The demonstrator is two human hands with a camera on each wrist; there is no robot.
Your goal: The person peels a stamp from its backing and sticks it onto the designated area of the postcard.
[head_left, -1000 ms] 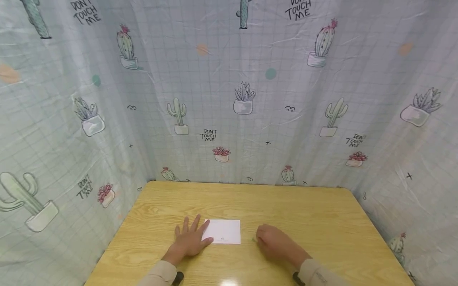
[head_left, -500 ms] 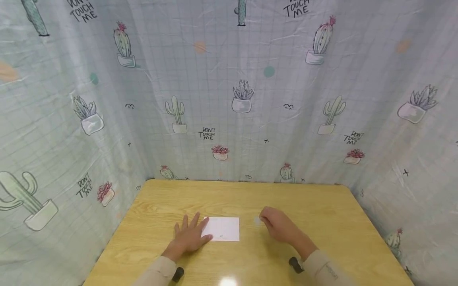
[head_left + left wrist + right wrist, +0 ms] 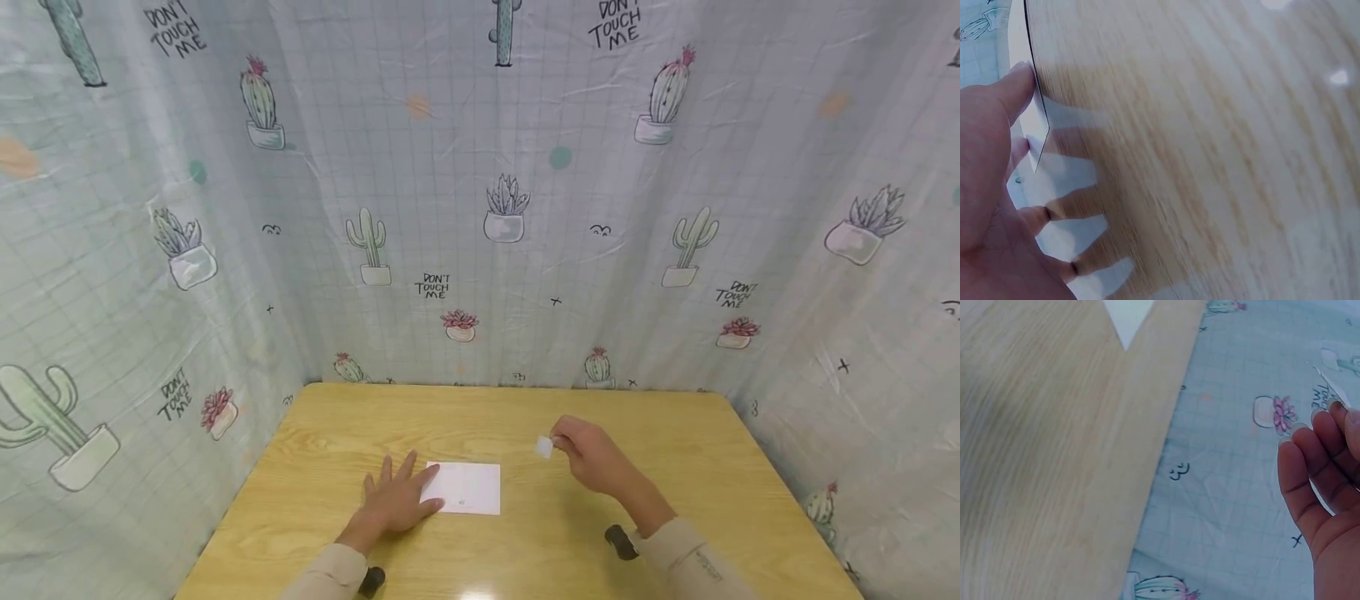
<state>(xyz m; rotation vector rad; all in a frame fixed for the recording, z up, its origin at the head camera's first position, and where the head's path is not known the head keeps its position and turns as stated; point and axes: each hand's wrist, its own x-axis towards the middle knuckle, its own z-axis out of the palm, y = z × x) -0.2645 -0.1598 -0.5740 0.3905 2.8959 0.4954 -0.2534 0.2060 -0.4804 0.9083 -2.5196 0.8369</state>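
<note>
A white postcard-sized card with faint small print lies on the wooden table. My left hand, fingers spread straight, rests at its left end, with the thumb and index finger over the card. The left wrist view shows that thumb on the edge of the card. To the right of the card and above the table, my right hand pinches a small thin whitish square between thumb and fingertips. In the right wrist view this square appears edge-on and partly see-through.
The wooden table is bounded at the back and sides by a pale curtain printed with cacti. Dark wrist-worn devices sit beneath each sleeve, such as the right one. Light glares off the table's front.
My right hand has moved away from me and up from the table, bringing the pinched square into clearer view. The left hand and the card have stayed put.
</note>
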